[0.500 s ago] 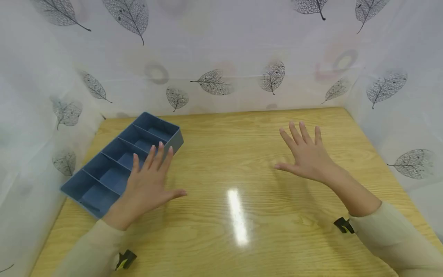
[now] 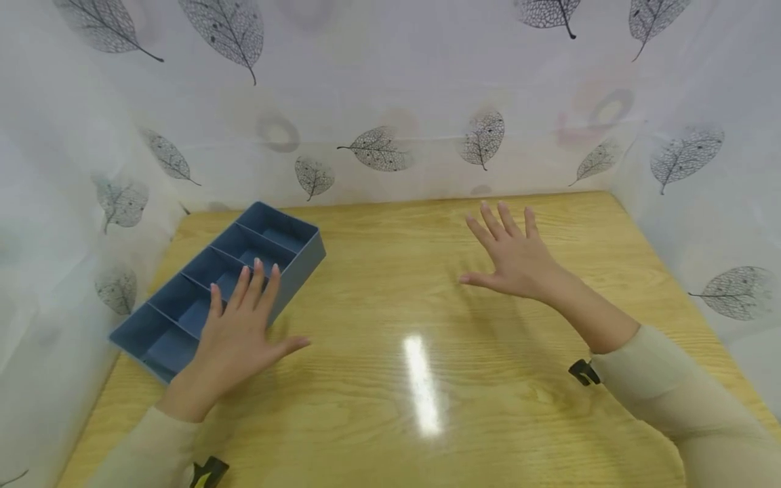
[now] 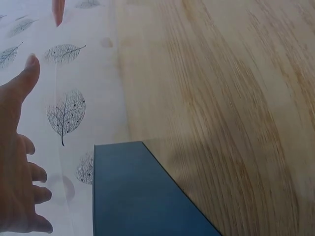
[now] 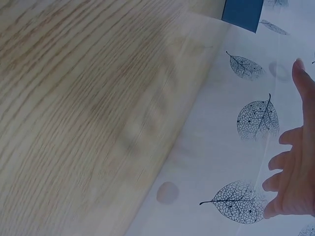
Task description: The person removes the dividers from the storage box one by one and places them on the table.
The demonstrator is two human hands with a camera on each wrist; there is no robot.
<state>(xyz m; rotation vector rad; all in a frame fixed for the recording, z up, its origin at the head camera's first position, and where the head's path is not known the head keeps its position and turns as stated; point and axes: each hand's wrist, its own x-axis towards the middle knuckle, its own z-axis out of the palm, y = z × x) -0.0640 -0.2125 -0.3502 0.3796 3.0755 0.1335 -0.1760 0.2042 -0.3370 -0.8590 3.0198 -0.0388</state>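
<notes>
My left hand (image 2: 234, 346) is held over the near side of a blue divided box (image 2: 302, 264), fingers spread and thumb out to the right, holding nothing. It hides part of the box's compartments in the head view. My right hand (image 2: 518, 261) hovers above the right half of the wooden table, its fingers likewise spread and nothing in it. In the left wrist view, the box's blue side wall (image 3: 138, 191) lies below and right of the left hand (image 3: 17, 162). The right wrist view catches the right hand (image 4: 295, 162) at its edge.
The box lies at a slant on the left of the wood-grain table (image 2: 378, 285). White sheeting with a leaf print (image 2: 427, 88) stands behind the table and along both sides. A bright light reflection (image 2: 422, 386) shows on the tabletop.
My left hand has shifted left and slightly down, further over the box. The right hand has moved left and toward the back of the table. The box stays in place.
</notes>
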